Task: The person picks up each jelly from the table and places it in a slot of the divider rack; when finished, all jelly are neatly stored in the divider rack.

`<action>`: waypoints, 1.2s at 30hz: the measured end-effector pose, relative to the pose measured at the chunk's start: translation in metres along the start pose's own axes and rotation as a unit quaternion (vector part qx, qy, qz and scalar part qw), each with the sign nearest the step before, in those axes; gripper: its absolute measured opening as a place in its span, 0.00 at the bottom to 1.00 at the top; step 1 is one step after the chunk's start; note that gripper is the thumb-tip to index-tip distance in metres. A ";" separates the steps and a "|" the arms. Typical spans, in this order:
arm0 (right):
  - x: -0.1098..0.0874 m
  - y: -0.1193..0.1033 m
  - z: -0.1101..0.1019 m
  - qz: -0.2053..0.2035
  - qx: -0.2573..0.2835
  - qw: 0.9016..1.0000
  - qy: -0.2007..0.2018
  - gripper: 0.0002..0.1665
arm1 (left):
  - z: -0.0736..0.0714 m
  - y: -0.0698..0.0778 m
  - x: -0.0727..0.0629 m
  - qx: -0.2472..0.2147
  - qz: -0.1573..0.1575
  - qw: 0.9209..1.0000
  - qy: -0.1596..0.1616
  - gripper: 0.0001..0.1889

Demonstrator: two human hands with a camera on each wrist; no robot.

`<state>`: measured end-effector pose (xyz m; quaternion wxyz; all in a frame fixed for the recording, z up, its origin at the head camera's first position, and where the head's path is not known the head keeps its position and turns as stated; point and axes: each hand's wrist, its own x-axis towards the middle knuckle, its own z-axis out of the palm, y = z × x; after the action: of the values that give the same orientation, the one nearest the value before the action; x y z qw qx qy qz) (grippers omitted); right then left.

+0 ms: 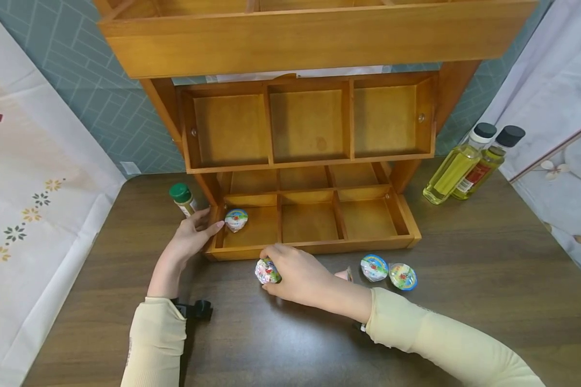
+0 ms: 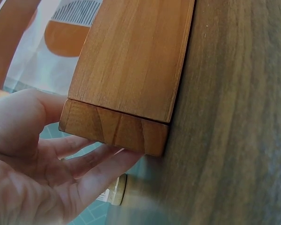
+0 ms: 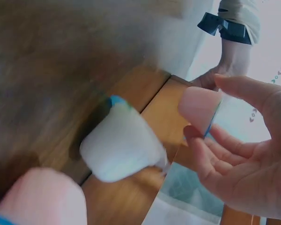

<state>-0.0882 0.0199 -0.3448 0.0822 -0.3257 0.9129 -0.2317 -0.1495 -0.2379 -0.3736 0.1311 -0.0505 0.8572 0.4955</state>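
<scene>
My left hand point(image 1: 189, 236) grips the left end of the low wooden rack point(image 1: 314, 247), thumb over the side wall and fingers along the outside. In the left wrist view those fingers point(image 2: 100, 166) lie against the end of the wood. A small jelly cup point(image 1: 235, 220) with a printed lid sits in the bottom left compartment. Just in front of the rack, my right hand point(image 1: 300, 274) holds another jelly cup point(image 1: 267, 271) between thumb and fingers. It shows a pink body and blue rim in the right wrist view.
Right of my right hand lie two jelly cups with a blue lid point(image 1: 374, 267) and a yellow lid point(image 1: 403, 276); a pink one point(image 1: 345, 274) is partly hidden by the forearm. A green-capped jar point(image 1: 183, 198) stands left of the rack, two oil bottles point(image 1: 452, 166) right.
</scene>
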 end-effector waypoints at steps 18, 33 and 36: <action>0.024 0.026 -0.042 -0.084 0.078 0.993 -0.010 0.28 | -0.001 -0.001 -0.001 0.000 -0.005 1.000 -0.002 0.39; 0.079 0.047 -0.039 -0.051 0.076 0.995 -0.042 0.32 | -0.003 -0.001 0.001 0.001 -0.004 1.000 0.003 0.39; 0.090 0.050 -0.035 -0.039 0.064 0.995 -0.062 0.33 | -0.002 -0.001 0.002 0.001 -0.007 1.000 0.003 0.39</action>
<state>-0.1961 0.0103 -0.3379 0.1499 -0.3685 0.8763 -0.2717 -0.1513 -0.2401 -0.3739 0.1324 -0.0578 0.8575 0.4938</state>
